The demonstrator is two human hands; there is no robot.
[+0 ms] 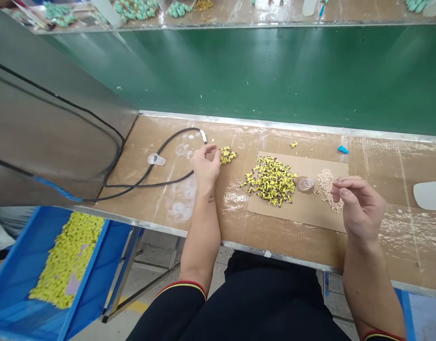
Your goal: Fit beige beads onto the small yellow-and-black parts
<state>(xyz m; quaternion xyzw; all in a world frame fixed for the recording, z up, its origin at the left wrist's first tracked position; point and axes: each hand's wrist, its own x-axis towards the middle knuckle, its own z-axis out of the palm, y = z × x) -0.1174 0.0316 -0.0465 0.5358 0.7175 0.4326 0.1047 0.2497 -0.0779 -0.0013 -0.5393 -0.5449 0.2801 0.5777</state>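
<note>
My left hand (pixel 206 166) is over the table with its fingers curled and thumb and forefinger close together. Its fingertips are beside a small pile of yellow-and-black pieces (pixel 228 155). Anything between them is too small to make out. My right hand (pixel 363 206) hovers at the right edge of a cardboard sheet (pixel 310 215), fingers bent in a pinch near a spread of tiny pale pink pieces (pixel 326 184). What it may hold is hidden. A larger heap of yellow-and-black pieces (pixel 272 181) lies on the cardboard, next to a small clear round container (pixel 305 184).
A black cable (pixel 164 182) loops across the table near a clear plastic cup (pixel 156 159). A blue cone-shaped tip (pixel 343 149) lies behind the cardboard. A metal panel (pixel 61 118) stands at left, above a blue crate (pixel 93 265) of yellow pieces. A green surface (pixel 256 76) runs behind.
</note>
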